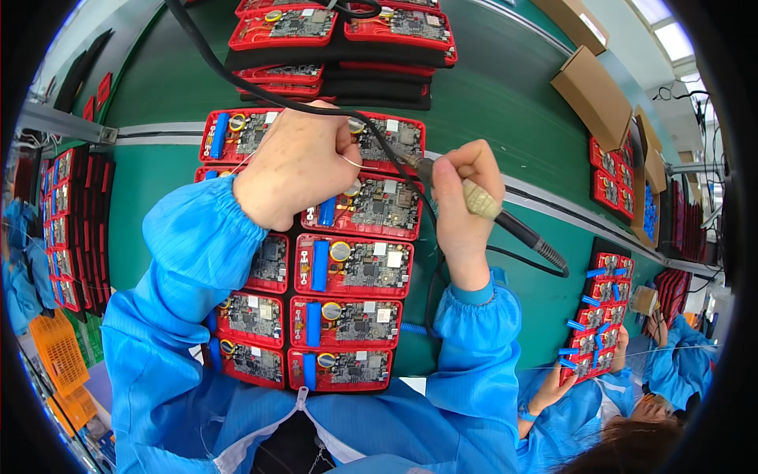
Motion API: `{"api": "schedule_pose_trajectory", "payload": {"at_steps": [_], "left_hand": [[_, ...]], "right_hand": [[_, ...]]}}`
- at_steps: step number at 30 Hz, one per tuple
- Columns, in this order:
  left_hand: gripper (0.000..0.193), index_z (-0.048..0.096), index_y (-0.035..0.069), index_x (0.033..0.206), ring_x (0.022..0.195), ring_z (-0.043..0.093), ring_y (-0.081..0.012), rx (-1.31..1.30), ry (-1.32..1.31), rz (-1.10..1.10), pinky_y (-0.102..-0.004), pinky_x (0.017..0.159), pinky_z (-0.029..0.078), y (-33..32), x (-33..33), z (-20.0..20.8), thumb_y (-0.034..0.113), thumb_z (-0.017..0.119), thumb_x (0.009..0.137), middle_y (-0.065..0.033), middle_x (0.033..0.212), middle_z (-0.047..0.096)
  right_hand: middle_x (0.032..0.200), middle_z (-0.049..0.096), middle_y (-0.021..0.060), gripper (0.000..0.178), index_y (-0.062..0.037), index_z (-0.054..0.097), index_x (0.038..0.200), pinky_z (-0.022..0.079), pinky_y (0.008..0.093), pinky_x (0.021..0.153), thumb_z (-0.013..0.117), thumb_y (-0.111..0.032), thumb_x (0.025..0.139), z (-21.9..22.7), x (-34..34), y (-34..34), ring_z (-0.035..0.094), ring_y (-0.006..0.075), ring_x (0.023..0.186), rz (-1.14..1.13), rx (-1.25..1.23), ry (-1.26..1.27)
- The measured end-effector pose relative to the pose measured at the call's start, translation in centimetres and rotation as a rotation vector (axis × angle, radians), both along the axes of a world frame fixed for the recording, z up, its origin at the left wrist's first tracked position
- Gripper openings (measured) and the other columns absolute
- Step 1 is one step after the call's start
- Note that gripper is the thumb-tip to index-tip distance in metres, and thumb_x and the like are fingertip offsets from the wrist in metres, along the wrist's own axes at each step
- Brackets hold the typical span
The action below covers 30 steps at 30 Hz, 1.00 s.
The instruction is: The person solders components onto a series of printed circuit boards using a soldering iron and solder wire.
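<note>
1. Lying in two columns over the green bench (146, 189), the red-cased circuit boards (355, 265) are facing upward in front of the person.
2. The right hand (459, 225) is grasping a soldering iron (517, 229), its grip wrapping the padded handle (481, 199); the tip is pointing toward an upper board, though contact is hard to tell.
3. Above the boards, the left hand (296, 166) is pinching a thin pale wire (357, 164).
4. A black cable (207, 57) is crossing over the left hand.
5. At right, a co-worker's hands (549, 393) are holding another group of boards (598, 328).
</note>
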<state>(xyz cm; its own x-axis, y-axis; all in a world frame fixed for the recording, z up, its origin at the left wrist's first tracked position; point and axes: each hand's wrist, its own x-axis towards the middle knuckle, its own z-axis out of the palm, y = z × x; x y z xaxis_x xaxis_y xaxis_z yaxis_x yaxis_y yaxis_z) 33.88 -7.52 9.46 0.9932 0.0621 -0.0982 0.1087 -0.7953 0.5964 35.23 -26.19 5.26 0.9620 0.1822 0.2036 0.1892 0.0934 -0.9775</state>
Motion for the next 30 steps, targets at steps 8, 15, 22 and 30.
{"api": "schedule_pose_trajectory", "payload": {"at_steps": [8, 15, 22, 30], "left_hand": [[0.009, 0.059, -0.005, 0.069, 0.064, 0.062, -0.0360, -0.060, 0.006, 0.020, -0.0400, 0.059, 0.049, -0.5, 0.2, 0.4, 0.004, 0.056, 0.067, -0.0227, 0.068, 0.061], [0.012, 0.060, -0.006, 0.070, 0.068, 0.062, -0.0389, 0.079, 0.046, -0.013, -0.0425, 0.063, 0.049, -0.7, 0.5, 0.8, 0.004, 0.055, 0.069, -0.0240, 0.070, 0.061], [0.011, 0.060, -0.006, 0.071, 0.071, 0.062, -0.0390, 0.069, 0.060, -0.002, -0.0429, 0.066, 0.050, -1.1, 0.6, 0.9, 0.004, 0.055, 0.070, -0.0235, 0.073, 0.062], [0.010, 0.058, -0.006, 0.071, 0.071, 0.061, -0.0377, 0.044, 0.055, 0.005, -0.0414, 0.064, 0.049, -1.4, 0.7, 1.8, 0.003, 0.054, 0.071, -0.0230, 0.074, 0.061]], "right_hand": [[0.062, 0.056, 0.0010, 0.012, -0.0022, 0.048, 0.080, 0.036, 0.0194, 0.050, 0.059, -0.002, 0.084, -0.6, 0.1, 0.3, 0.048, 0.0022, 0.056, 0.034, -0.028, -0.025], [0.060, 0.055, 0.0011, 0.013, -0.0023, 0.047, 0.080, 0.036, 0.0199, 0.049, 0.059, -0.002, 0.083, -0.5, 0.2, 0.4, 0.047, 0.0022, 0.055, 0.038, -0.045, -0.034], [0.059, 0.055, 0.0012, 0.014, -0.0024, 0.047, 0.080, 0.035, 0.0204, 0.048, 0.061, -0.004, 0.082, -0.6, 0.2, 0.3, 0.047, 0.0022, 0.054, 0.035, -0.052, -0.047], [0.060, 0.055, 0.0017, 0.013, -0.0021, 0.047, 0.081, 0.034, 0.0203, 0.048, 0.060, -0.003, 0.083, -0.6, 0.4, 0.0, 0.047, 0.0026, 0.054, 0.028, -0.003, -0.042]]}}
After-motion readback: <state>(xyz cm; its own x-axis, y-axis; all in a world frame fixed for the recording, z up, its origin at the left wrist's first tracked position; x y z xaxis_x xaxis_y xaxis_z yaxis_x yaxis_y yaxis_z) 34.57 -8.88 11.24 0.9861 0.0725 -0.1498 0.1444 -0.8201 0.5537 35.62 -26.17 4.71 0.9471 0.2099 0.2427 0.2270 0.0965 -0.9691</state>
